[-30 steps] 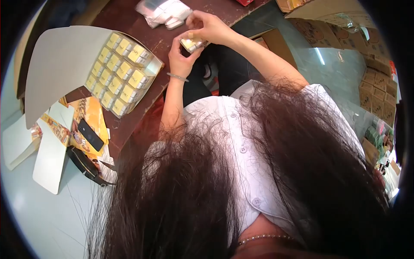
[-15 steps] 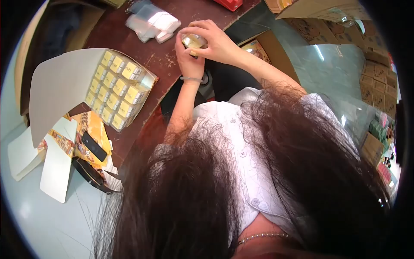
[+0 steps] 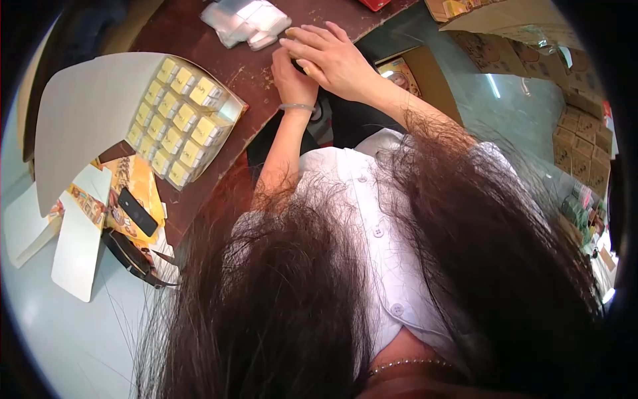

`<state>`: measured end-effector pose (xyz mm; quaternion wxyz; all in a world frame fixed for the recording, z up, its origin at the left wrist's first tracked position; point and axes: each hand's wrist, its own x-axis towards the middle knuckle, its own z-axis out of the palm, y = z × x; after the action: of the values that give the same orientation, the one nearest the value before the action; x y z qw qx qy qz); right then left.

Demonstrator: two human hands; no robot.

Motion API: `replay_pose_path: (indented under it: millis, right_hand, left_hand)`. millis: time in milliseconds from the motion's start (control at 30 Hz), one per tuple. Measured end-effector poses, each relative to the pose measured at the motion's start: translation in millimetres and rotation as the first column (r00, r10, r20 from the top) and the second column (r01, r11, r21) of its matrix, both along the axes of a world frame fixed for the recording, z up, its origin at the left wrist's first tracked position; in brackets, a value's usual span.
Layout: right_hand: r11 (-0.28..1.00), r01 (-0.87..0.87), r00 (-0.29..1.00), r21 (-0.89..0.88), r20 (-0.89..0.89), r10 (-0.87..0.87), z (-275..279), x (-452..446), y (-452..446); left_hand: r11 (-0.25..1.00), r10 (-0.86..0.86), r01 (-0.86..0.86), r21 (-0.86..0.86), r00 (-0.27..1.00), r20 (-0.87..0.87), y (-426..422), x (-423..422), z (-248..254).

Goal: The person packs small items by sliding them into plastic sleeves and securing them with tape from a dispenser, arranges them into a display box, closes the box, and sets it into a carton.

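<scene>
My left hand (image 3: 294, 86), with a bracelet at the wrist, is closed around a small clear package that is now almost wholly covered. My right hand (image 3: 337, 61) lies across the top of it, fingers stretched out and slightly apart. Just beyond the fingertips, a pile of clear plastic sleeves (image 3: 242, 20) rests on the dark red table (image 3: 256, 73). To the left stands an open display box (image 3: 100, 100) with its white flap raised. Inside it, small clear packs with yellow labels (image 3: 174, 120) sit in rows.
Left of the table lie a black phone (image 3: 138, 211), yellow printed packaging (image 3: 136, 176) and a black strap (image 3: 129, 256). An open carton (image 3: 432, 83) stands close by my right arm. Stacked brown cartons (image 3: 581, 143) are farther right. Part of a red object (image 3: 375, 3) shows at the top edge.
My right hand has gone from pinching the clear package to lying flat over it and my left hand. The package, visible before, is now hidden. The whole view has shifted slightly.
</scene>
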<state>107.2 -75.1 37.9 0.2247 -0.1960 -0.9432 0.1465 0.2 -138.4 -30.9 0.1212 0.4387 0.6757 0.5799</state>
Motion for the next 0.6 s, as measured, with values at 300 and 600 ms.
replay_pose_path:
  millis: [300, 600]
  right_hand:
    - [0.899, -0.179, 0.983, -0.399, -0.108, 0.148, -0.1, 9.2, 18.9]
    - [0.654, -0.426, 0.901, -0.625, -0.358, 0.245, 21.2, 15.9, 55.0]
  left_hand:
    - [0.994, -0.106, 0.106, -0.005, 0.990, -0.094, -1.1, -15.4, 1.8]
    - [0.707, -0.670, 0.678, 0.201, 0.552, 0.496, 2.3, -60.5, 51.7]
